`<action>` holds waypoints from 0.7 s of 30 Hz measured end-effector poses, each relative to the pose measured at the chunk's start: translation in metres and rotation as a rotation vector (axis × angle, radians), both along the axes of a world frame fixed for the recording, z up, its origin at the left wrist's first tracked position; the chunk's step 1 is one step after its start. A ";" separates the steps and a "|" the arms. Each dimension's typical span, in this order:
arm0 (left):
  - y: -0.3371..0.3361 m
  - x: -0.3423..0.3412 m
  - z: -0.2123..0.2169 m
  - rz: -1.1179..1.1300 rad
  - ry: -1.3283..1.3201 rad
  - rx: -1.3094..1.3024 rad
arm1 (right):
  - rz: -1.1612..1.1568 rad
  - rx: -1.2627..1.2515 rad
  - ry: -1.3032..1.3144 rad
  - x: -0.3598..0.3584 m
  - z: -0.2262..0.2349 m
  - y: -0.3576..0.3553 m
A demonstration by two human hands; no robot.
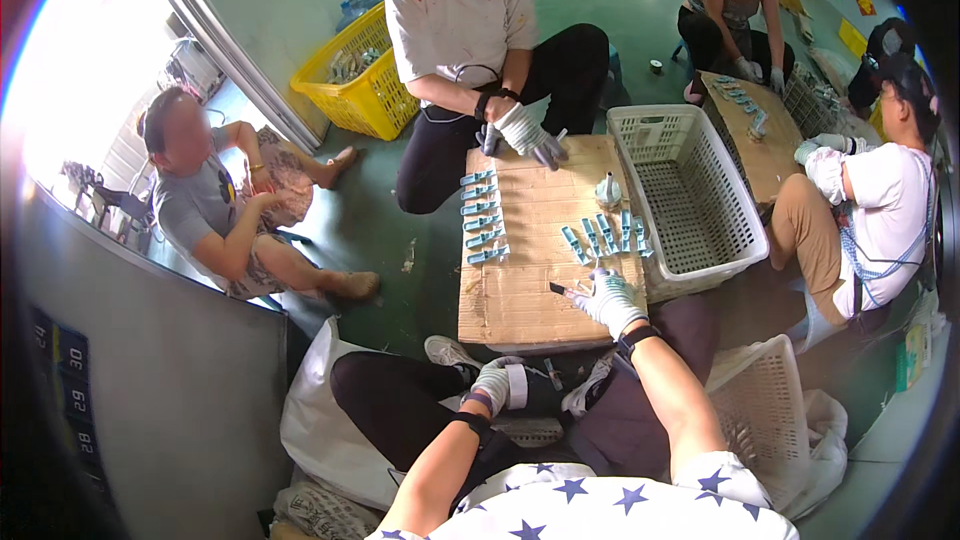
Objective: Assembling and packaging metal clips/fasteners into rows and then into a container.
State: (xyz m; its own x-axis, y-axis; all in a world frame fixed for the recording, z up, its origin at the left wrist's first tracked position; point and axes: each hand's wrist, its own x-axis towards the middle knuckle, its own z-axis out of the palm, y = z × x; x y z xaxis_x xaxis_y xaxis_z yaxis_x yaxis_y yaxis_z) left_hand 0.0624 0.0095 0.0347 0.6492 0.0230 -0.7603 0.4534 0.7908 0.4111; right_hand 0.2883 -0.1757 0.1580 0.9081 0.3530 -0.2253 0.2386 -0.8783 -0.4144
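Note:
My right hand (612, 302), in a striped work glove, is closed at the near right of a cardboard-topped work surface (540, 305). A small dark-tipped tool (558, 288) sticks out to the left of its fingers. Just beyond it lie several light-blue clip-like parts (603, 233) in a fanned row. My left hand (492, 385), also gloved, is low between my knees, closed against a white cylindrical thing (517, 386); its fingers are partly hidden. Another column of light-blue parts (483, 220) lines the board's left side. A small whitish container (608, 190) stands at the right.
Across the board, a co-worker's gloved hands (530, 137) rest at the far edge. A white plastic crate (735, 240) adjoins the board's right side. A yellow crate (385, 100) stands far left. Another person (200, 190) sits at left; several others work around a second board (765, 155).

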 end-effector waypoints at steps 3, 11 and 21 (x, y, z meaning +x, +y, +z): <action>-0.016 0.015 0.011 -0.066 0.024 0.098 | 0.242 0.484 -0.386 -0.017 0.032 0.006; -0.006 -0.005 0.019 -0.293 -0.524 -0.215 | 1.014 0.837 -0.559 -0.067 0.240 0.013; -0.010 0.002 -0.005 -0.117 -0.004 0.297 | 1.079 0.738 -0.533 -0.063 0.250 0.015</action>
